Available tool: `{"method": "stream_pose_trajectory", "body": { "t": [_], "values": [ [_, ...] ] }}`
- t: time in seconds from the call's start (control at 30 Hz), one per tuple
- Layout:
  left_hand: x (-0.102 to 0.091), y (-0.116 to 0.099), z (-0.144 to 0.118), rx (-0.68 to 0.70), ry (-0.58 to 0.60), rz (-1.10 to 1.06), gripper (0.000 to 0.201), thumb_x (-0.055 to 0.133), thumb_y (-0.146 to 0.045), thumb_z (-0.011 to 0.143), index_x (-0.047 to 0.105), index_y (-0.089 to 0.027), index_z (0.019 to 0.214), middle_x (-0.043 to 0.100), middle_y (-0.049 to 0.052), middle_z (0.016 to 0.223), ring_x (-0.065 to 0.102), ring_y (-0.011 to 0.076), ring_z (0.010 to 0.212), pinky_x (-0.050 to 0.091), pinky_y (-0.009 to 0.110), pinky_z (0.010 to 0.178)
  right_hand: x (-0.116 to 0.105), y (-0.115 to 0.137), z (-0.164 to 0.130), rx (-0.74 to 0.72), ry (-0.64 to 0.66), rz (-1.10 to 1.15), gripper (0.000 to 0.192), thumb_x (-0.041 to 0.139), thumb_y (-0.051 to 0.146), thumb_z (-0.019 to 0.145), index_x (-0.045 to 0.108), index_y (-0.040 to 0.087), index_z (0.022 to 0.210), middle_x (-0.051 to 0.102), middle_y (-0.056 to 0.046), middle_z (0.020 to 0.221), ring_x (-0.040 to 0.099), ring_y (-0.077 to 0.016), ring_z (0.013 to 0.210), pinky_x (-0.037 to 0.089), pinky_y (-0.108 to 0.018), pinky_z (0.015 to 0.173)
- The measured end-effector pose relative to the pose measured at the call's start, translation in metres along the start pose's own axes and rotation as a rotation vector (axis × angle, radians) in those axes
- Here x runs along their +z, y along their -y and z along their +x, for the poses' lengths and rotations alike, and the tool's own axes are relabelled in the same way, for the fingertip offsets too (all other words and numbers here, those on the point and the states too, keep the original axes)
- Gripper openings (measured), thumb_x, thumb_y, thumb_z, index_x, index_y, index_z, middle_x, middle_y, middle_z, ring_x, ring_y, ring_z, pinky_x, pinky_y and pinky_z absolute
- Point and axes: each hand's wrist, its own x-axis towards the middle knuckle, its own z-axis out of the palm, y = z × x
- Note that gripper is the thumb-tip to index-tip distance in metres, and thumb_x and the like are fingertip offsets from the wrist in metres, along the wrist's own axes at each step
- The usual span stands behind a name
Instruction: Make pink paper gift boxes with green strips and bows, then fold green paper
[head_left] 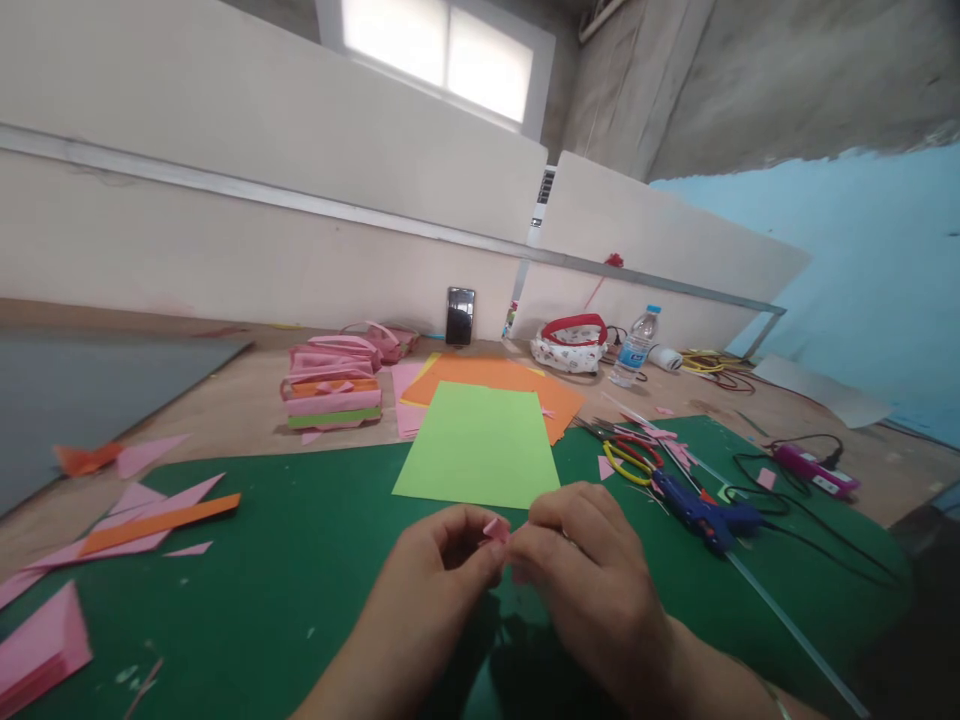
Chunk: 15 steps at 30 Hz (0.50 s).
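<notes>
Pinching a tiny pink paper piece (496, 528), the left hand (439, 570) and the right hand (592, 570) meet over the green mat (300, 600) on the counter (240, 400). The grip of each hand is closed on the paper, fingertips tight from both sides. The paper sits right between the two grips, so neither hand is nearer. It is too small and folded to tell which way its long side runs.

Just past the grips lies one light green sheet (480, 445), with its long side running away from the hands. Behind it is one orange sheet (499, 385).

To the right of the grips lie one blue glue gun (701, 512) and one pair of scissors (634, 458) with red and yellow handles.

To the left lie pink scraps and one orange strip (161, 520). Farther left and back stands one stack of folded papers (331, 395).

Far off I count one phone (460, 316), one water bottle (634, 347) and one pouch (570, 345).
</notes>
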Motion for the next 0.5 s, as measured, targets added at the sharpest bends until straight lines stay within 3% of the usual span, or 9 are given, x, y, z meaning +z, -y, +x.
{"method": "stream_pose_trajectory", "body": {
  "t": [0.13, 0.3, 0.5],
  "values": [
    [0.001, -0.003, -0.001, 0.050, 0.009, 0.018, 0.010, 0.066, -0.028, 0.065, 0.066, -0.018, 0.064, 0.065, 0.001, 0.063, 0.055, 0.0161, 0.063, 0.040, 0.024, 0.060, -0.004, -0.003, 0.007, 0.078, 0.072, 0.134, 0.020, 0.053, 0.012, 0.087, 0.061, 0.018, 0.070, 0.064, -0.003, 0.079, 0.054, -0.0150, 0.075, 0.038, -0.029, 0.067],
    [0.001, -0.007, -0.002, 0.029, 0.059, 0.084, 0.015, 0.062, -0.031, 0.068, 0.066, -0.018, 0.060, 0.064, 0.000, 0.059, 0.052, 0.0140, 0.058, 0.037, 0.023, 0.056, -0.006, -0.004, 0.011, 0.210, 0.202, 0.249, 0.015, 0.058, 0.010, 0.084, 0.059, 0.018, 0.071, 0.061, 0.003, 0.066, 0.054, -0.0118, 0.069, 0.036, -0.026, 0.067],
    [-0.002, 0.006, 0.004, -0.020, 0.118, 0.024, 0.023, 0.062, -0.040, 0.069, 0.064, -0.017, 0.067, 0.065, 0.000, 0.060, 0.045, 0.0101, 0.050, 0.028, 0.022, 0.047, -0.006, -0.007, 0.008, 0.301, 0.269, 0.273, 0.013, 0.058, 0.012, 0.084, 0.058, 0.018, 0.073, 0.061, 0.004, 0.068, 0.054, -0.0097, 0.067, 0.036, -0.023, 0.065]
  ]
}}
